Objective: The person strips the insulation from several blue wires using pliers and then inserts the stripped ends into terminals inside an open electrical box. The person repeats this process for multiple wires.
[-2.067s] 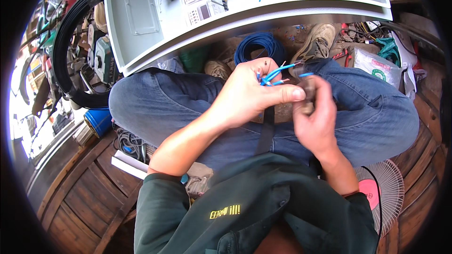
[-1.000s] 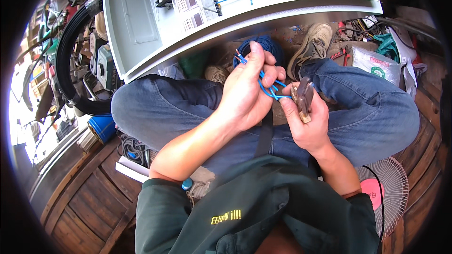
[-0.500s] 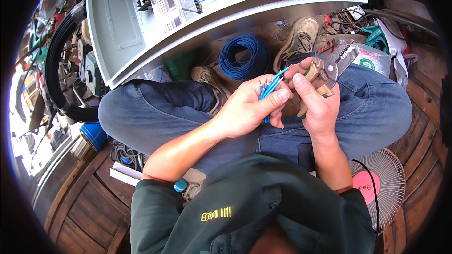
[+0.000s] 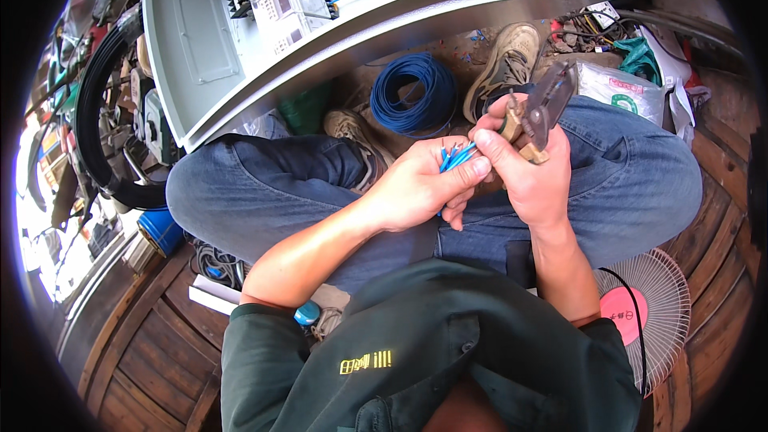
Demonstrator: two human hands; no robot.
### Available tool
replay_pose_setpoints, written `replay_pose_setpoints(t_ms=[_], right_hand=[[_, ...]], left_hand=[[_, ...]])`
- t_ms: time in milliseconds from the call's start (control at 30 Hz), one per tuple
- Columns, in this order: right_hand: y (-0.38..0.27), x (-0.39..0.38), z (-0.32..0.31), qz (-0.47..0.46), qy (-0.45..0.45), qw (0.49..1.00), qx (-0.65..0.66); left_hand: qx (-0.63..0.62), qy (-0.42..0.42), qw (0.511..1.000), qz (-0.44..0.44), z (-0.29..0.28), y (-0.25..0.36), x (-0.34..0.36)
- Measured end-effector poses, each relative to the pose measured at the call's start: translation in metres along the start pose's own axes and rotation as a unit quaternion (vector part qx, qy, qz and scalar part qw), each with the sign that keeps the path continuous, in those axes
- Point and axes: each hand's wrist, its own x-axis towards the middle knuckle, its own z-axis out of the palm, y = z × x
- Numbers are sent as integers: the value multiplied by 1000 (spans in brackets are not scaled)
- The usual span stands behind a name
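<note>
My left hand [image 4: 416, 184] is closed round a small bundle of short blue wires [image 4: 454, 160], the thumb pressed across them. Bare copper shows at several of the wire ends. In my right hand [image 4: 538, 180] is a wire stripper [image 4: 550, 112], its worn metal jaws pointing up and away from me. The right thumb and fingertips meet at the wire ends beside the left hand, and seem to pinch one. Most of the stripper's handles are hidden by the palm. Both hands are above my lap.
Ahead stands a pale metal electrical box [image 4: 210, 40] with relays and wiring in it. A coil of blue wire [image 4: 414, 96] lies on the floor between my shoes. At left hangs a black cable coil [image 4: 84, 116]; at right are a plastic bag [image 4: 620, 92] and a fan guard [image 4: 660, 312].
My right hand has moved slightly left, its thumb and fingers now at the wire ends. The stripper has turned in the palm, its jaws now more edge-on. The longer protruding wire has drawn down.
</note>
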Motion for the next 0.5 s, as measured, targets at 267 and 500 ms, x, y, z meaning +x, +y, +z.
replay_pose_setpoints(t_ms=[267,500], right_hand=[[-3,1,-7,90,-48,995,7],[-1,2,-7,-33,-46,998,-1]], left_hand=[[-9,3,999,-34,2,4,-3],[-59,6,991,-122,-8,9,-5]])
